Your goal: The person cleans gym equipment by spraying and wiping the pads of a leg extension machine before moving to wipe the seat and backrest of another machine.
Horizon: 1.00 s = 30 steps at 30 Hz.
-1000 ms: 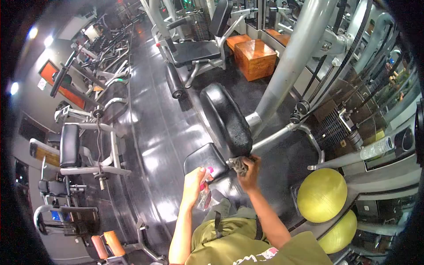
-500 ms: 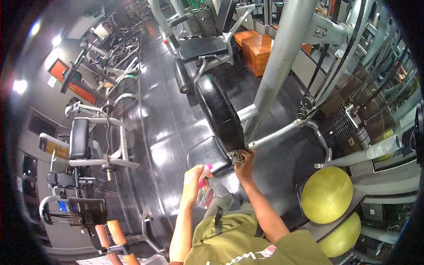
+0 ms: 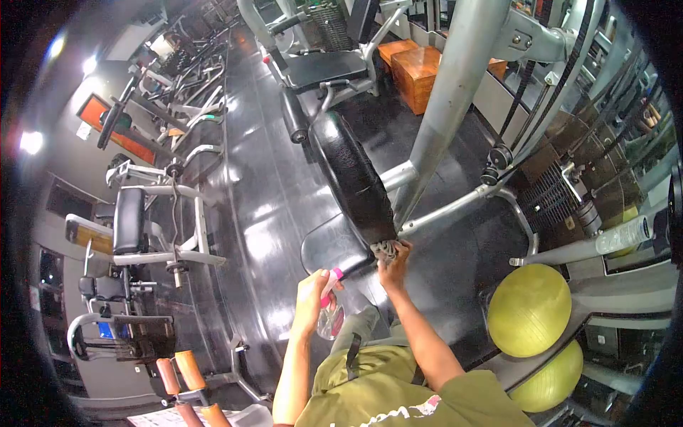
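My left hand (image 3: 313,292) is wrapped round the neck of a clear spray bottle (image 3: 330,322) with a pink and white trigger head. In my right hand (image 3: 395,268) a bunched grey-brown cloth (image 3: 385,250) is gripped. That cloth touches the near lower end of a long black padded backrest (image 3: 352,181), which leans away from me on a grey metal frame. Below the backrest lies a black seat pad (image 3: 331,244), close beyond the bottle. Some fingers of both hands are hidden.
A thick grey post (image 3: 452,107) rises right of the backrest. Two yellow-green exercise balls, one at the front (image 3: 529,310), stand at the right. Wooden boxes (image 3: 418,77) are at the back. A weight bench (image 3: 129,220) stands left, orange rollers (image 3: 189,371) lower left.
The spray bottle has tilted, so more of its clear body shows. The view has shifted slightly. My right hand keeps the cloth at the backrest's lower end.
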Tool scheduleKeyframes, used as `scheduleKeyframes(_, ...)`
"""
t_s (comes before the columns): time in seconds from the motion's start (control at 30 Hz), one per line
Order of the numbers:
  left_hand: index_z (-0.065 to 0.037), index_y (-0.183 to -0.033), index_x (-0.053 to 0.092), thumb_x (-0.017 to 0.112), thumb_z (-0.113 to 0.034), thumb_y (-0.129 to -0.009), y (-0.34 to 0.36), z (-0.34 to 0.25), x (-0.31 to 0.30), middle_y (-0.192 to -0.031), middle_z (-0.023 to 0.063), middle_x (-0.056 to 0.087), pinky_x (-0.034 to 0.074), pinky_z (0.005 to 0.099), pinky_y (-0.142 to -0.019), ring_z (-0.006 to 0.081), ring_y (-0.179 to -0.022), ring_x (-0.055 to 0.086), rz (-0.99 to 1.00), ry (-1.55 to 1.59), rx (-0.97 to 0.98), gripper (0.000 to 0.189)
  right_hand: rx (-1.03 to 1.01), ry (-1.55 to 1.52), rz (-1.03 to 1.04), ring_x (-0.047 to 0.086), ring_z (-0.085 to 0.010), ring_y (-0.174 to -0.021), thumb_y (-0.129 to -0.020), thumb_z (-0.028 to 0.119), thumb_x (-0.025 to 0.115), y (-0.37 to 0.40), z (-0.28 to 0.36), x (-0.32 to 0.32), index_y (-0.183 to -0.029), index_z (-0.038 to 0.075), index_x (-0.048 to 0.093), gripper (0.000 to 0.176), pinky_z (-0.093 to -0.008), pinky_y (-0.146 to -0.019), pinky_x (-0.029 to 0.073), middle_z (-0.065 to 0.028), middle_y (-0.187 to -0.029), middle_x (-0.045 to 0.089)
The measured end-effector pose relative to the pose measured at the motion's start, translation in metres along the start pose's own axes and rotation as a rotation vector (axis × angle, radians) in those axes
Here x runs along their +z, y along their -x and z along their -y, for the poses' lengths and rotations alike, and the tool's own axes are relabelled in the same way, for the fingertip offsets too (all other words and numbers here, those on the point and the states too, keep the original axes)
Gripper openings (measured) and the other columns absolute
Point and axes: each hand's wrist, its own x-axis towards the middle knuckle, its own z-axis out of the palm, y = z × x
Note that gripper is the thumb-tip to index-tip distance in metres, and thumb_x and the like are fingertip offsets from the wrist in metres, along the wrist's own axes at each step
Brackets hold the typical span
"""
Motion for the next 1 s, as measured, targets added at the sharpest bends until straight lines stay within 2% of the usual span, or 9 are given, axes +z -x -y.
scheduleKeyframes(0.13,-0.001,-0.085,0.064,0.047,-0.036,-0.097,0.001,0.001,-0.002,-0.079,0.0072,0.065,0.041,0.0253,-0.048,0.0118,-0.051,0.054,-0.029,0.018,-0.037,0.04,0.549,-0.174,0.068,0.049,-0.0348,-0.103,-0.091,0.028,0.06,0.028,-0.018,0.008,-0.115,0.0,0.042,0.041,-0.0432,-0.095,0.038,-0.0209,-0.11,0.046)
scheduleKeyframes(0.27,-0.001,-0.087,0.063,0.047,-0.035,-0.098,-0.001,0.008,-0.006,-0.08,0.0074,0.065,0.042,0.0259,-0.049,0.0122,-0.051,0.054,-0.016,0.028,-0.067,0.04,0.644,-0.392,-0.111,0.046,-0.0244,-0.095,-0.092,0.021,0.057,0.003,0.027,0.006,-0.112,0.002,0.041,0.032,-0.0376,-0.09,0.037,-0.0134,-0.105,0.044)
scheduleKeyframes(0.37,0.0,-0.088,0.063,0.047,-0.034,-0.098,-0.003,0.01,-0.006,-0.08,0.0076,0.065,0.043,0.0263,-0.05,0.0122,-0.052,0.054,-0.019,0.033,-0.086,0.039,0.488,-0.475,-0.186,0.043,-0.0214,-0.096,-0.092,0.02,0.056,-0.014,0.055,0.006,-0.113,0.003,0.039,0.031,-0.0358,-0.091,0.036,-0.0112,-0.104,0.042)
scheduleKeyframes(0.5,0.0,-0.089,0.063,0.046,-0.033,-0.098,-0.003,0.016,-0.009,-0.08,0.0078,0.066,0.043,0.0265,-0.05,0.0121,-0.052,0.054,-0.013,0.044,-0.127,0.038,0.406,-0.353,-0.219,0.043,-0.0228,-0.101,-0.092,0.019,0.057,0.007,0.016,0.028,-0.117,0.003,0.038,0.035,-0.0355,-0.095,0.034,-0.0125,-0.108,0.041)
scheduleKeyframes(0.57,0.0,-0.089,0.063,0.046,-0.033,-0.098,-0.001,0.019,-0.011,-0.08,0.0078,0.066,0.043,0.0265,-0.05,0.0121,-0.052,0.054,-0.017,0.038,-0.141,0.038,0.699,-0.376,-0.187,0.048,-0.0251,-0.103,-0.091,0.021,0.057,0.04,-0.028,0.048,-0.12,0.004,0.038,0.039,-0.038,-0.095,0.037,-0.0147,-0.111,0.047)
scheduleKeyframes(0.67,0.0,-0.089,0.062,0.046,-0.033,-0.099,0.0,0.028,-0.016,-0.08,0.0078,0.066,0.043,0.0264,-0.051,0.0121,-0.052,0.054,-0.017,0.019,-0.149,0.038,1.153,-0.386,-0.021,0.057,-0.0294,-0.094,-0.086,0.026,0.06,0.031,-0.027,0.04,-0.123,0.004,0.039,0.048,-0.0422,-0.089,0.043,-0.0158,-0.102,0.058)
scheduleKeyframes(0.8,-0.001,-0.088,0.061,0.046,-0.033,-0.099,0.003,0.036,-0.02,-0.08,0.0083,0.066,0.043,0.0261,-0.051,0.0121,-0.052,0.053,-0.022,0.034,-0.16,0.037,0.996,-0.289,-0.054,0.057,-0.026,-0.092,-0.086,0.025,0.061,0.097,-0.135,0.089,-0.118,0.004,0.044,0.042,-0.0391,-0.086,0.045,-0.0145,-0.102,0.059)
scheduleKeyframes(0.9,-0.001,-0.087,0.061,0.047,-0.033,-0.099,0.004,0.043,-0.025,-0.08,0.0088,0.066,0.043,0.0261,-0.052,0.0121,-0.053,0.053,-0.036,0.051,-0.172,0.036,0.934,-0.446,-0.18,0.054,-0.0239,-0.092,-0.087,0.022,0.059,0.038,-0.028,0.041,-0.113,0.004,0.044,0.035,-0.0372,-0.084,0.044,-0.0135,-0.102,0.056)
scheduleKeyframes(1.0,-0.001,-0.087,0.061,0.047,-0.033,-0.099,0.005,0.047,-0.029,-0.08,0.0089,0.066,0.044,0.0263,-0.052,0.0118,-0.054,0.054,-0.051,0.048,-0.188,0.036,0.78,-0.436,-0.254,0.049,-0.0203,-0.088,-0.088,0.021,0.056,0.021,-0.004,0.034,-0.11,0.007,0.042,0.03,-0.035,-0.082,0.042,-0.0096,-0.098,0.05)
